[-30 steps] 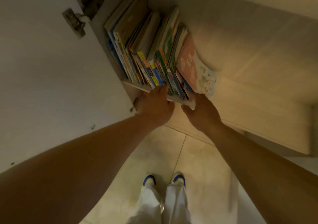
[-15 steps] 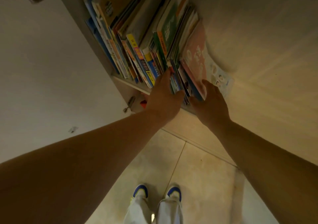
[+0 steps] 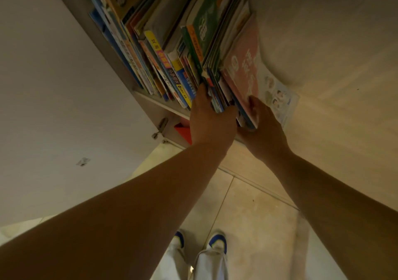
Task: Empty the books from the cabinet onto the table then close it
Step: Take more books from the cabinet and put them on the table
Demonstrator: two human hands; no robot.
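A row of colourful books (image 3: pixel 172 42) stands on a shelf (image 3: pixel 159 103) inside the open cabinet. My left hand (image 3: pixel 210 120) has its fingers pushed between the spines and its thumb around the thin books to the right. My right hand (image 3: pixel 261 126) presses against the cover of the pink book (image 3: pixel 243 64) at the row's right end. Together the two hands clamp the right-hand bundle of books (image 3: pixel 217 81). A pale illustrated booklet (image 3: pixel 277 98) leans behind the pink book.
The white cabinet door (image 3: pixel 53 86) stands open on the left, with a hinge (image 3: pixel 160 126) at its lower edge. A red object (image 3: pixel 183 130) lies on the level below the shelf. Tiled floor (image 3: pixel 247 215) and my shoes (image 3: pixel 217 242) show below.
Both hands rose from the shelf's front edge to the books; the left fingers slid between the spines and the right hand closed on the pink book. The view moved closer.
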